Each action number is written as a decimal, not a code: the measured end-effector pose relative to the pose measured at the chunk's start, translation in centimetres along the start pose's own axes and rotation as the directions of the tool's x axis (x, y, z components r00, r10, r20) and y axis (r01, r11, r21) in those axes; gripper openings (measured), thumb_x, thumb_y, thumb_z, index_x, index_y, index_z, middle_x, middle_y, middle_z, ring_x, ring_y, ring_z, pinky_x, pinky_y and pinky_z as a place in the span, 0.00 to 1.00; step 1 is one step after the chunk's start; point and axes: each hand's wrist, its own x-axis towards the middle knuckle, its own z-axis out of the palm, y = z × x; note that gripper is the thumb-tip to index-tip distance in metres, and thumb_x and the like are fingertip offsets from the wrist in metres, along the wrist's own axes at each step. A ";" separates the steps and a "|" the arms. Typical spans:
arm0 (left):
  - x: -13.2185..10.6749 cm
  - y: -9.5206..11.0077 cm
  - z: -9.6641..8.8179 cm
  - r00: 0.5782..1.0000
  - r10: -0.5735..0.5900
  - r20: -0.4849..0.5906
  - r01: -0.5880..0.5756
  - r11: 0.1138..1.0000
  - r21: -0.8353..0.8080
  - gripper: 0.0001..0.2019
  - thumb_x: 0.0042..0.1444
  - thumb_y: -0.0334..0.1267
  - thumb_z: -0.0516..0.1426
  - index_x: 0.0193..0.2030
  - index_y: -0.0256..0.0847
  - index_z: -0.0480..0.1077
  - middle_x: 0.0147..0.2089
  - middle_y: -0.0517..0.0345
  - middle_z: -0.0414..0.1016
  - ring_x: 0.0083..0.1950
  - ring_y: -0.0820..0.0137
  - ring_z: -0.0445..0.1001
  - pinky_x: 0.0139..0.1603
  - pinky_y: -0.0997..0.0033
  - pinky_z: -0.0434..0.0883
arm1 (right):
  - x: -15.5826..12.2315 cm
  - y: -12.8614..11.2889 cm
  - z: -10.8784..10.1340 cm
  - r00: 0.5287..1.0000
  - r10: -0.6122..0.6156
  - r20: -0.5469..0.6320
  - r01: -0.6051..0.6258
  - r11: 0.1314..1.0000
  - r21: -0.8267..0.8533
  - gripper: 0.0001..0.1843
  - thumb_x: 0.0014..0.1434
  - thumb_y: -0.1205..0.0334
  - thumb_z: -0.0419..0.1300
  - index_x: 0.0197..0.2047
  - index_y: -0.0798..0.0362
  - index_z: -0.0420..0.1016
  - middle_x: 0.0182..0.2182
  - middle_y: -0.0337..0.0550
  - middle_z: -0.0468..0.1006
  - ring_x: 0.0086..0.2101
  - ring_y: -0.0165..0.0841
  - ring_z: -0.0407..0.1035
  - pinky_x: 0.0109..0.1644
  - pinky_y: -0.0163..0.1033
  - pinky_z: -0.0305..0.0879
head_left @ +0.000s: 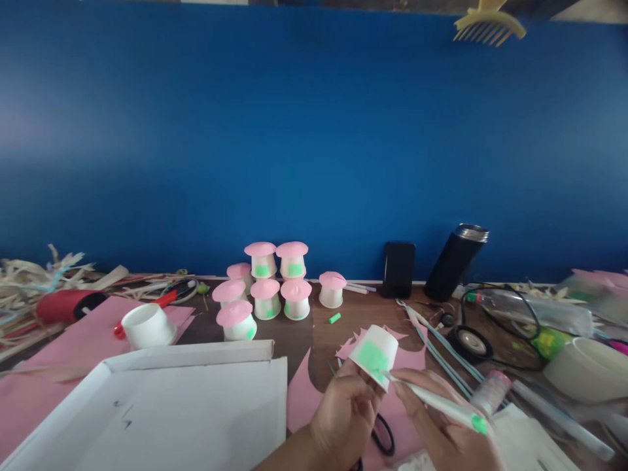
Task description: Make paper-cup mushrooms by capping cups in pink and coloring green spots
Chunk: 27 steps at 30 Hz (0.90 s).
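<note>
My left hand (346, 409) is closed around a white paper cup (387, 341), which is tilted with its base up. A bright green patch (371, 356) covers part of the cup's side. In my right hand (436, 422) is a white marker pen (432, 397) with a green end, its tip at the lower edge of the patch. A small green pen cap (334, 318) lies on the table beyond the cup. Beneath my hands are cut pieces of pink paper (304, 392) and partly hidden black-handled scissors (385, 437).
Several cups with pink paper discs (265, 297) stand grouped behind, some stacked. Left are a white box lid (196, 412) and a plain cup (147, 326). Right are a black bottle (454, 261), a black phone (398, 269), cables, a clear plastic bottle (540, 311) and a white bowl (586, 369).
</note>
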 end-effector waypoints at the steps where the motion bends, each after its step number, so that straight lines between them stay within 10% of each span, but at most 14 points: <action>1: 0.0 0.0 0.0 1.000 -0.007 -0.009 0.007 1.000 -0.002 0.34 0.35 0.18 0.49 0.51 0.41 0.71 0.47 0.54 0.75 0.55 0.65 0.68 0.60 0.66 0.56 | 0.0 0.1 0.0 0.999 -0.045 -0.008 0.045 0.998 -0.031 0.08 0.59 0.63 0.57 0.42 0.49 0.74 0.36 0.41 0.79 0.39 0.32 0.75 0.45 0.32 0.70; 27: -0.2 0.2 0.5 0.998 -0.014 -0.060 0.018 0.997 0.079 0.36 0.35 0.19 0.48 0.54 0.43 0.69 0.47 0.55 0.75 0.53 0.66 0.68 0.57 0.68 0.58 | -0.1 0.1 0.0 0.996 -0.061 0.070 0.065 0.996 -0.054 0.08 0.61 0.62 0.56 0.44 0.49 0.73 0.38 0.41 0.79 0.40 0.31 0.74 0.43 0.32 0.71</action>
